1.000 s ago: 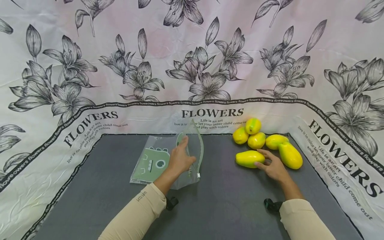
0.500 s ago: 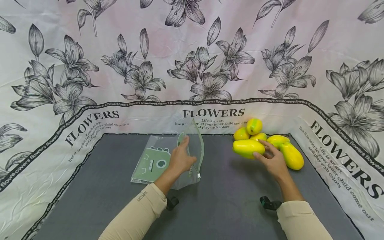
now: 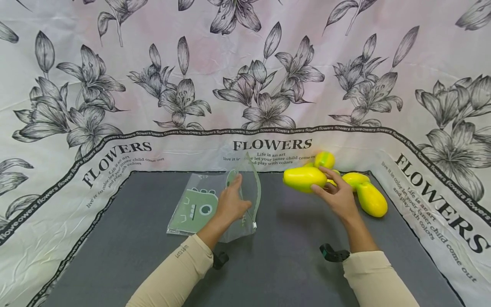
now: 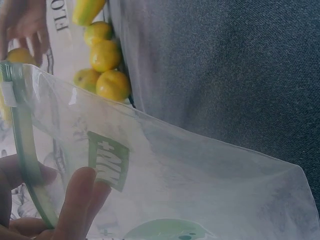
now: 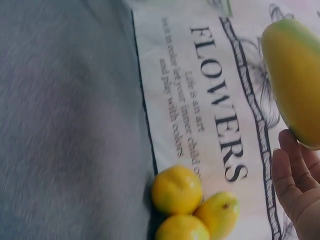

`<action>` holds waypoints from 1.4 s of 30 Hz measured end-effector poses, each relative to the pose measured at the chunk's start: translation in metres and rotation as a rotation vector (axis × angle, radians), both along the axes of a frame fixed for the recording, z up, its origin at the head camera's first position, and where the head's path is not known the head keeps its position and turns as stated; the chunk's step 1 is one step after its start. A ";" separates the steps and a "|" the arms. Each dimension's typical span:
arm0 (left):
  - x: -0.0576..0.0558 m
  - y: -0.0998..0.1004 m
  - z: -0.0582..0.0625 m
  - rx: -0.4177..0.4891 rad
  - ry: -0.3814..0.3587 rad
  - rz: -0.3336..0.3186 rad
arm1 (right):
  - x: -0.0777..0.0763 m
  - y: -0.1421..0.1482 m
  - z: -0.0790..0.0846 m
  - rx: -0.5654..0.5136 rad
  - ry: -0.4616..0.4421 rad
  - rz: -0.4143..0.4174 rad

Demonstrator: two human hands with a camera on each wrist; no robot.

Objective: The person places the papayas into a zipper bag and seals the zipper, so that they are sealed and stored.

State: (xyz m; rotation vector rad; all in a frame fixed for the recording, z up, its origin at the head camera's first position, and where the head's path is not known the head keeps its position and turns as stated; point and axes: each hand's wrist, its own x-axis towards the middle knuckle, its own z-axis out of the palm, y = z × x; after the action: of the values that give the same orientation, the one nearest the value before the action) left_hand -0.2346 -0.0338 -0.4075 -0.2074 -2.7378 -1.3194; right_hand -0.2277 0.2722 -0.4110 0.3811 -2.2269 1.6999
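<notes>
My right hand (image 3: 337, 198) holds a yellow papaya (image 3: 304, 179) by its right end, fingertips and thumb on opposite sides. The papaya hangs over the table, its shadow falling below it. In the right wrist view, fingers touch the lower end of the papaya (image 5: 295, 80), which shows a greenish tip. My left hand (image 3: 232, 204) grips the mouth of a clear zip bag (image 3: 234, 232) with green trim and a white slider. In the left wrist view, fingers lie on both sides of the bag's green zip strip (image 4: 25, 140), and the mouth stands spread.
Several rounder yellow fruits, one of them a green-striped fruit (image 3: 324, 160), sit at the back right, partly behind the held papaya. Beside them lies another papaya (image 3: 372, 199). The grey tabletop (image 3: 284, 264) ends at a flower-printed cloth (image 3: 199, 149) rising behind.
My right hand has raised the papaya off the table and carried it left, toward the bag. My left hand and the bag have stayed in place.
</notes>
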 end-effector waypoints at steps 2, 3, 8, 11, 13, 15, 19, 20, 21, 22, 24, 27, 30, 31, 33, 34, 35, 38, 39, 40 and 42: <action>0.000 0.000 -0.001 -0.004 -0.003 0.002 | -0.001 -0.006 0.004 -0.011 0.011 0.019; 0.000 0.000 -0.001 -0.007 -0.001 0.001 | -0.001 -0.010 0.007 -0.017 0.016 0.028; 0.000 0.001 -0.002 -0.012 0.011 -0.013 | 0.004 -0.031 0.025 -0.035 0.046 0.088; 0.000 0.001 -0.002 -0.028 0.020 -0.017 | 0.004 -0.043 0.033 -0.027 0.051 0.112; 0.000 0.001 -0.001 -0.046 0.029 -0.016 | 0.001 -0.050 0.036 -0.027 0.051 0.127; 0.000 0.000 -0.001 -0.063 0.042 -0.012 | -0.002 -0.057 0.038 -0.028 0.050 0.139; 0.000 0.000 0.000 -0.066 0.048 -0.011 | -0.007 -0.070 0.039 -0.022 0.046 0.153; 0.000 0.000 0.000 -0.064 0.046 -0.011 | -0.007 -0.072 0.039 -0.018 0.047 0.156; 0.001 0.000 0.000 -0.057 0.043 -0.013 | -0.008 -0.075 0.039 -0.015 0.045 0.155; 0.001 -0.001 0.000 -0.049 0.040 -0.015 | -0.009 -0.077 0.039 -0.006 0.049 0.153; 0.001 -0.001 0.000 -0.038 0.034 -0.016 | -0.010 -0.081 0.038 0.004 0.048 0.152; 0.001 -0.001 0.000 -0.025 0.031 -0.019 | -0.012 -0.087 0.037 0.010 0.048 0.145; 0.001 -0.001 0.000 -0.039 0.035 -0.019 | -0.013 -0.092 0.037 0.023 0.053 0.140; 0.001 -0.001 -0.001 -0.045 0.035 -0.018 | -0.013 -0.093 0.037 0.030 0.056 0.138; 0.001 -0.001 -0.001 -0.067 0.047 -0.013 | -0.013 -0.096 0.037 0.047 0.060 0.135; 0.001 -0.001 -0.001 -0.073 0.051 -0.009 | -0.013 -0.097 0.037 0.059 0.059 0.130; 0.001 -0.001 -0.001 -0.081 0.055 -0.006 | -0.013 -0.098 0.037 0.068 0.059 0.130; 0.001 -0.001 0.001 -0.090 0.060 0.002 | -0.013 -0.100 0.036 0.084 0.058 0.138; 0.002 -0.001 0.002 -0.087 0.059 0.003 | -0.013 -0.101 0.035 0.092 0.056 0.138; 0.002 -0.001 0.002 -0.084 0.059 0.003 | -0.013 -0.102 0.034 0.099 0.060 0.142; 0.003 -0.001 0.004 -0.080 0.062 0.003 | -0.018 -0.101 0.027 0.099 0.066 0.146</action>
State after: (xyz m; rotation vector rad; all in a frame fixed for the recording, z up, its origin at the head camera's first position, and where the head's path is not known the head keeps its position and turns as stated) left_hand -0.2317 -0.0353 -0.4033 -0.2459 -2.7402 -1.1826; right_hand -0.2460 0.1707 -0.3837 0.6284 -2.2906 1.6243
